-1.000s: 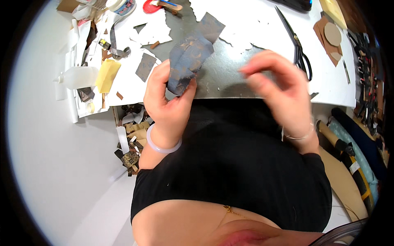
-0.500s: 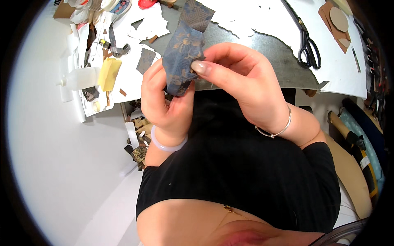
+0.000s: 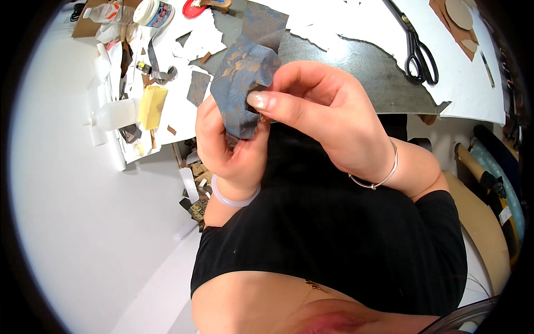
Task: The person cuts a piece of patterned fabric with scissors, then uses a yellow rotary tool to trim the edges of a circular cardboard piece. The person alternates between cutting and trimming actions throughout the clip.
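since a second ago, the right hand has been brought leftward to the blue-grey floral fabric piece, whose right edge is pinched in its grip; the lower end is clasped by the left hand, above the bench.

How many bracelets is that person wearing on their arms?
2. A pale purple bangle is on the wrist of the left hand, and a thin silver bangle is on the wrist of the right hand. Both wrists show.
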`<state>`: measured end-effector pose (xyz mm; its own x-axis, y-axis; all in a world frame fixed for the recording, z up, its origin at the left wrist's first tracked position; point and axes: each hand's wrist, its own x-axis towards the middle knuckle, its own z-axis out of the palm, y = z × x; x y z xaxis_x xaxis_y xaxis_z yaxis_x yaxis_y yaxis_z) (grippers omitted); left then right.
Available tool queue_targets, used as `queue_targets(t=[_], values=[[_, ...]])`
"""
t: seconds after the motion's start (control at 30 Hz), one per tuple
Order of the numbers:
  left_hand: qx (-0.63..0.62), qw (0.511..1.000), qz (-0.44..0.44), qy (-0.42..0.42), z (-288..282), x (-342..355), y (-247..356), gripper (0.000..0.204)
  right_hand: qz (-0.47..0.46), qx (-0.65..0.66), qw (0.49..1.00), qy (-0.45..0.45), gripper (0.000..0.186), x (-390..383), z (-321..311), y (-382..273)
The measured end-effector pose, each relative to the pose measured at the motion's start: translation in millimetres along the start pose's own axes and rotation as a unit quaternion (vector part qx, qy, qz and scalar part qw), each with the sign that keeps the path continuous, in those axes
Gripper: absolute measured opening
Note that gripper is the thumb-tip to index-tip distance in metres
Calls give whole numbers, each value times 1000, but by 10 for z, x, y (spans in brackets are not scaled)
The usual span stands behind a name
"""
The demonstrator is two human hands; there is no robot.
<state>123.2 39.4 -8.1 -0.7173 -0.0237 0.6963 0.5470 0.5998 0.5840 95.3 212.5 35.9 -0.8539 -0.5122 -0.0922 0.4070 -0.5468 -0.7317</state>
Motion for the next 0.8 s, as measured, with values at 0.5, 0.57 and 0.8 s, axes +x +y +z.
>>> queue_targets(t=[0.5,0.57,0.8], values=[[-158,974,-159,30,72,-67,154,42,-471,-415,771,107,45,64,-281,72],[-185,967,-172,25,92,-72,169,42,-530,-498,680,94,45,116,-387,10],[-231,944,-233,22,108,-17,265,39,-560,-608,555,89,39,80,-440,-134]])
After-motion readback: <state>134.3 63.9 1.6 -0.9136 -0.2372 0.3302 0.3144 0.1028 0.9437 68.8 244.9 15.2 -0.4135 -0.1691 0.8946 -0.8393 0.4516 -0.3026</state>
